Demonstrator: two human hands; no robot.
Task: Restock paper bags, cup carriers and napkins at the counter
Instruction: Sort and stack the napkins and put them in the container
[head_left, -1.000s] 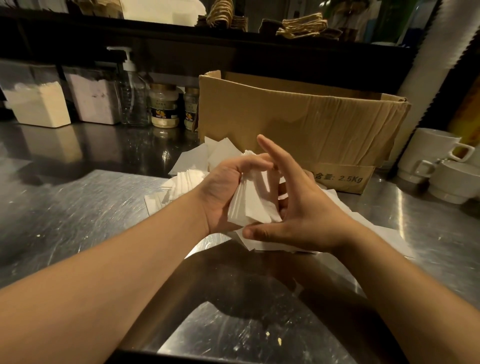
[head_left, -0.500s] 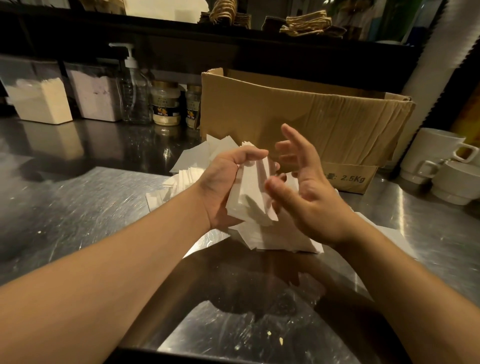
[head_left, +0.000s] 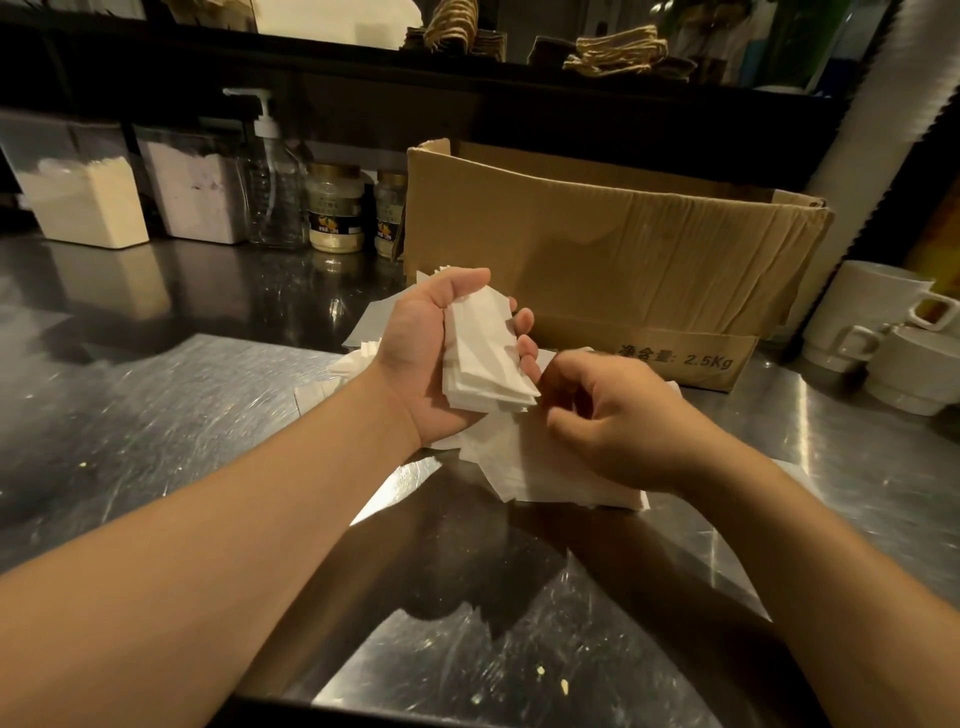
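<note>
Bench (head_left: 156, 415) is looking like brushed steel w/ fine scratches, glossy, reflecting light. Napkin stack (head_left: 485, 358) is showing as thin white paper, matt, soft-edged. Box (head_left: 597, 249) is looking like brown corrugated cardboard, matt, creased & wrinkled on the front. Pump bottle (head_left: 272, 192) is appearing as clear glossy plastic. Mugs (head_left: 872, 322) are reading as smooth white glazed ceramic.

Single head view, looking forward-down, close over counter (head_left: 156, 415).
</note>
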